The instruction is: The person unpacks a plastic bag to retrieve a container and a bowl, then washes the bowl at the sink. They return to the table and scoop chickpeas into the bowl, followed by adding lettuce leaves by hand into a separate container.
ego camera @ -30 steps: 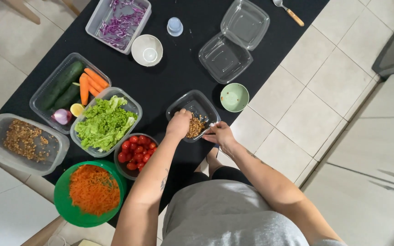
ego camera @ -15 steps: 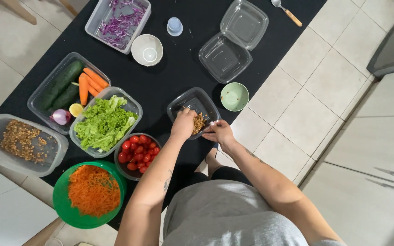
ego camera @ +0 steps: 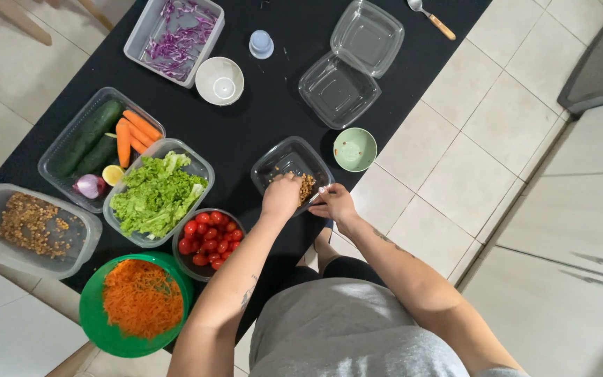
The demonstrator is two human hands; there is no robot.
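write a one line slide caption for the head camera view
Both hands, left hand and right hand, at a clear container of brown grains on a black table among salad ingredients.

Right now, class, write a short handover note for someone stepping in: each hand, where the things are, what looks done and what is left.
Left hand: in the small clear container, fingers on the brown grains inside; whether its grip is closed is hidden.
Right hand: steadying that container's near rim.
Nearby: cherry tomatoes, lettuce tub, grated carrot in the green bowl, larger grain tub, small green bowl.
Done: some grains sit in the small container.
Left: only grains show there; the open hinged clamshell box holds nothing.
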